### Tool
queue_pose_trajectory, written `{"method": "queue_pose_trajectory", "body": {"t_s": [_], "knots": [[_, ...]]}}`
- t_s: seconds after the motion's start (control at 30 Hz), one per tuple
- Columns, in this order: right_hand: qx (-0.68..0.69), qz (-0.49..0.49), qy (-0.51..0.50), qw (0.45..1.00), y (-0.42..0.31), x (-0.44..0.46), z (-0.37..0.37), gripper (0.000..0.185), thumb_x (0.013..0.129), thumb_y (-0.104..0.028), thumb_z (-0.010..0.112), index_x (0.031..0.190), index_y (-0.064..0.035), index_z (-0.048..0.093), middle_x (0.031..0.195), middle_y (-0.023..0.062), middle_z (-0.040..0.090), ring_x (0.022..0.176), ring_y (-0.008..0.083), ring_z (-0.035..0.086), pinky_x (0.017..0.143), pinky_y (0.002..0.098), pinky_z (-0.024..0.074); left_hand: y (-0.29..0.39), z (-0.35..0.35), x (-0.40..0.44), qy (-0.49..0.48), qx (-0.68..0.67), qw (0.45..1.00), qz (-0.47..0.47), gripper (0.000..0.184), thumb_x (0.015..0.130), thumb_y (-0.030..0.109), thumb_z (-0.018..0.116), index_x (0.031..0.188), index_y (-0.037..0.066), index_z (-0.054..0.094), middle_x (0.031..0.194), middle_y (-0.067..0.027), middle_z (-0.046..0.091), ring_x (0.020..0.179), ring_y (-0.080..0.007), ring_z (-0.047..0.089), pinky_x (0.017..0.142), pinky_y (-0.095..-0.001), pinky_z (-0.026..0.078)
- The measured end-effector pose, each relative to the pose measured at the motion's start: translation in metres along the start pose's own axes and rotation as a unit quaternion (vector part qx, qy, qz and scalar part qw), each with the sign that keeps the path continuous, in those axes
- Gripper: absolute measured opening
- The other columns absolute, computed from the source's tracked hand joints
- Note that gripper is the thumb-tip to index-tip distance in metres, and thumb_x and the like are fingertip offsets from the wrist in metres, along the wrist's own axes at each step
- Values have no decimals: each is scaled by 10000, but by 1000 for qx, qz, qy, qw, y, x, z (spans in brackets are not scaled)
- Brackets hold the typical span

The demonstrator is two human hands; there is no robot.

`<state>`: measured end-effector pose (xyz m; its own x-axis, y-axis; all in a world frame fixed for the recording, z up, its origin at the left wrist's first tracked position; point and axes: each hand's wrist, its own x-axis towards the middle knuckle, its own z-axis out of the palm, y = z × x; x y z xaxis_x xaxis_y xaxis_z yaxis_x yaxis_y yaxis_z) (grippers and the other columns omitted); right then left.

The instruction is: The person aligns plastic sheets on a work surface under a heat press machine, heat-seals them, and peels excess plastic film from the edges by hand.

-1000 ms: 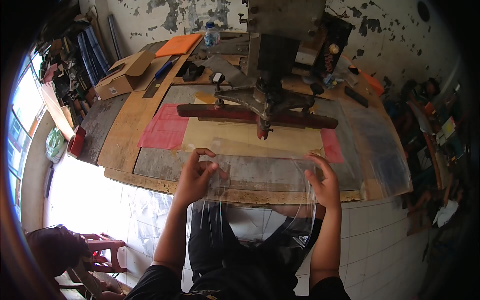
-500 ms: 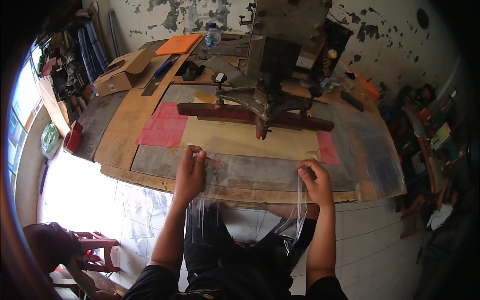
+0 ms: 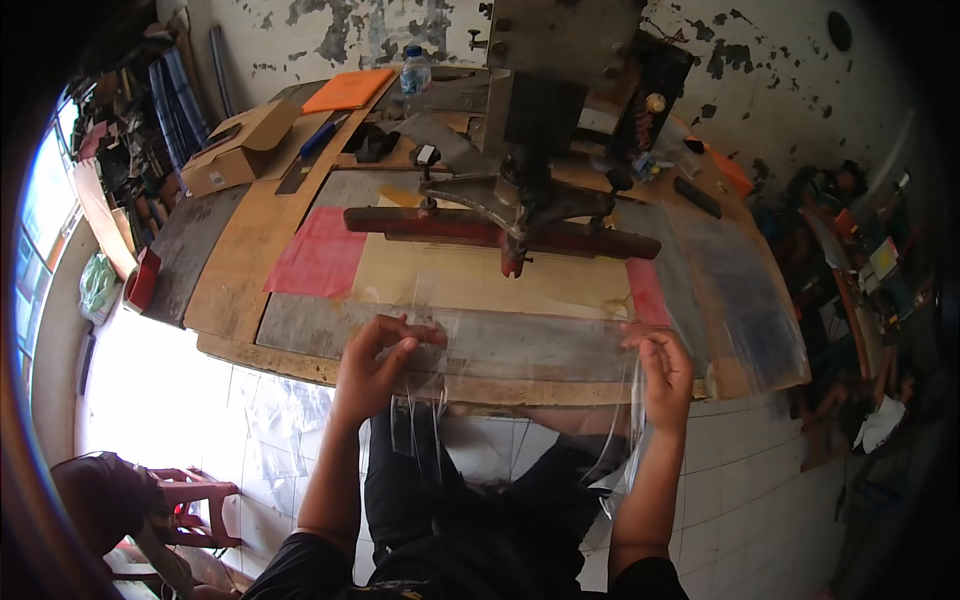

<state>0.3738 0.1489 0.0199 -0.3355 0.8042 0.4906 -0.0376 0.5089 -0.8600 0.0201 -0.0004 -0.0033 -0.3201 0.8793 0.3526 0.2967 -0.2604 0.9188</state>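
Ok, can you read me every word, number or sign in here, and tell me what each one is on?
There are none I can read.
Box: a small white label, too tiny to read.
Bottle: a label or print, too blurred to read.
Dark clothes: light marks at the bottom edge, not readable.
Clear plastic: I see no writing.
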Motion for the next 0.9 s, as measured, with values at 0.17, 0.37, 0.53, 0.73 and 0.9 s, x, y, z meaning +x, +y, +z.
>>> {"method": "queue_pose_trajectory", "body": {"t_s": [0.17,0.37,0.53,0.73,0.9], "knots": [[-120,-56,14,991,-17,-1,-7,140,1084,-122,598,1057,-3,665,1103,131,743,1201,311,672,1080,445,488,36,7,-24,10,297,947,120,103,1057,108,642,1034,12,612,1082,-155,809,1092,-221,758,1015,-363,534],[-149,-115,-58,980,-3,-2,-5,131,1094,-136,585,1056,-30,650,1093,120,751,1282,353,635,1119,476,459,-13,15,-33,25,-373,925,68,221,1150,285,481,1133,66,464,1169,-176,770,1070,-275,751,981,-453,560],[-47,-66,-47,996,4,-9,8,161,1116,-146,545,1060,-25,634,1112,125,733,1307,325,620,1130,465,452,-14,11,-28,107,-177,978,35,187,1084,190,634,1118,56,510,942,-115,799,980,-288,783,1030,-464,559],[-59,-44,-40,996,6,-14,0,219,1124,-128,456,1056,-14,630,1105,113,708,1317,299,607,1084,426,463,11,-8,-21,72,124,988,61,163,858,85,851,920,30,711,1229,-174,738,1210,-327,707,1031,-423,544],[-38,-41,-34,998,12,-14,-5,225,1120,-138,433,1011,-29,598,1072,113,701,1296,304,614,1067,418,455,26,-6,-3,121,203,948,213,190,769,110,903,898,93,763,1453,-187,624,1440,-332,545,1131,-503,464]]}}
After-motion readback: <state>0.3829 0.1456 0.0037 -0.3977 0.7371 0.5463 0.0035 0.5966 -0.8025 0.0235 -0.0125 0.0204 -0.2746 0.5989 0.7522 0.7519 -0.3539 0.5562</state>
